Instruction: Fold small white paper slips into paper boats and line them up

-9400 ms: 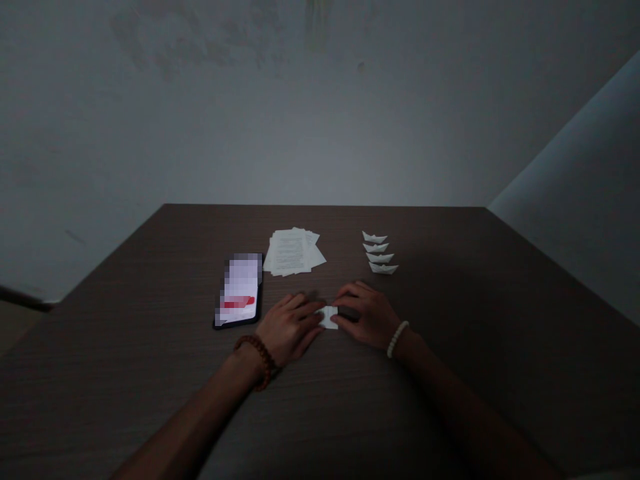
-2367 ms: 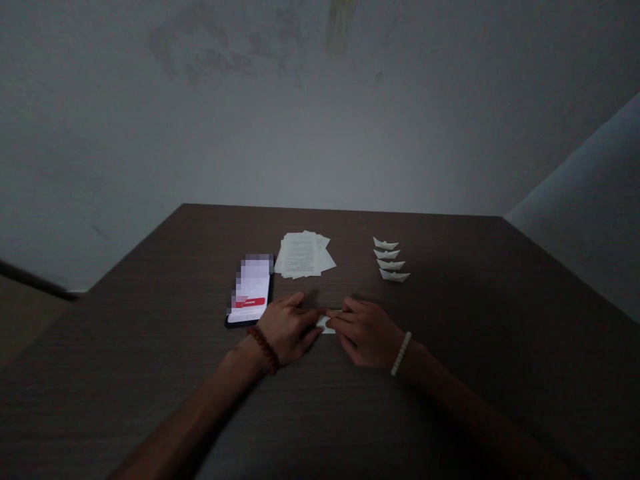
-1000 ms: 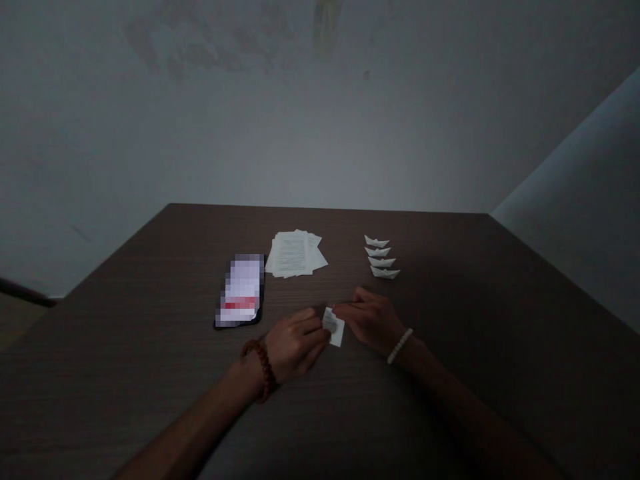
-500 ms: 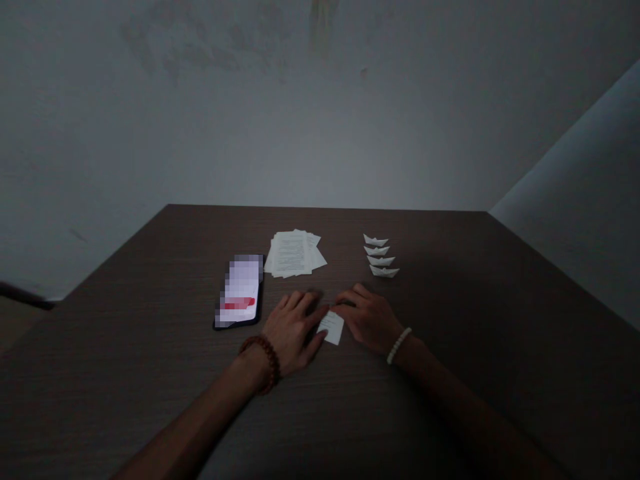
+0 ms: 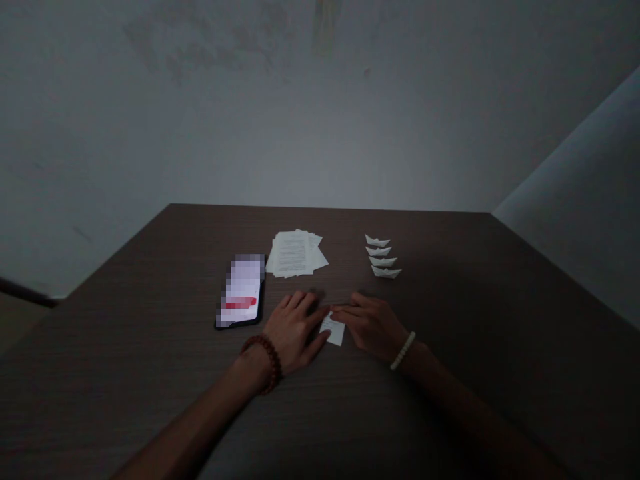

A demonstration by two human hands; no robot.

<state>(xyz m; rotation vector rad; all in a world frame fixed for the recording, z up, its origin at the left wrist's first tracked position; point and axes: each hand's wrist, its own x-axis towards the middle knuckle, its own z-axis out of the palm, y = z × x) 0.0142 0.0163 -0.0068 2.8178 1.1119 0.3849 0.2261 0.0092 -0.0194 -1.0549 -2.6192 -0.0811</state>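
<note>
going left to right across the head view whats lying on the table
phone → stack of printed sheets → small piece of white paper → column of four white paper boats

There're 4 ppr boats (image 5: 386, 273), 1 ppr stack (image 5: 293, 254), 1 slip (image 5: 337, 336), 1 ph. (image 5: 244, 283) & 2 brclts (image 5: 403, 350).

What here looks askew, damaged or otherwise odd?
The wall behind the table has blotchy patches and a yellowish streak up top, as if stained or worn. The paper stack lies unevenly fanned. I see no spill.
</note>
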